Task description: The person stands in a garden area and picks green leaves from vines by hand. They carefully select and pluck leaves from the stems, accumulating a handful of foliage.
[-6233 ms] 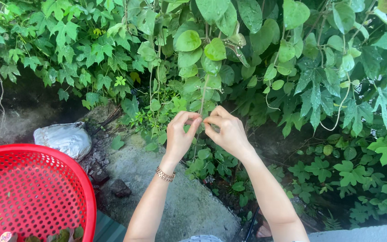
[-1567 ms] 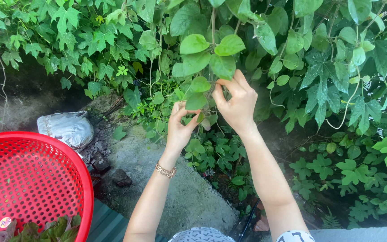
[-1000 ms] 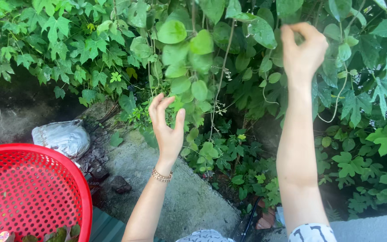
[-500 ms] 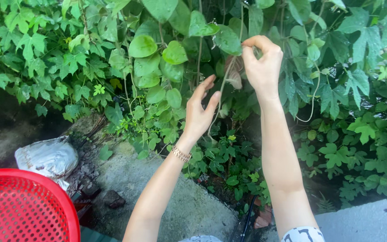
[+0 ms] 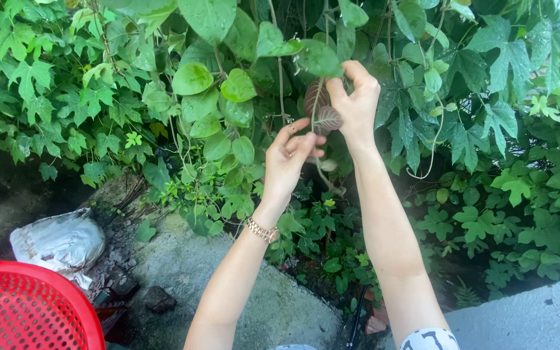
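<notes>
In the head view, the right hand [image 5: 356, 97] was raised at about one o'clock of the frame's centre, its grip pinched shut on a thin vine stem [image 5: 317, 104] just above two reddish-purple leaves [image 5: 324, 111]. The left hand [image 5: 288, 157], a bracelet [image 5: 262, 230] at its wrist, sat at seven o'clock from those leaves with its fingers half open, the fingertips [image 5: 306, 139] beside the lower leaf, holding nothing that could be made out. The stem looked light, limp and easily snapped, the leaves soft and prone to tearing, so the stalk seemed the better place to take hold. A red basket [image 5: 30, 308] lay at eight o'clock, a grey sack [image 5: 56, 241] just above it.
</notes>
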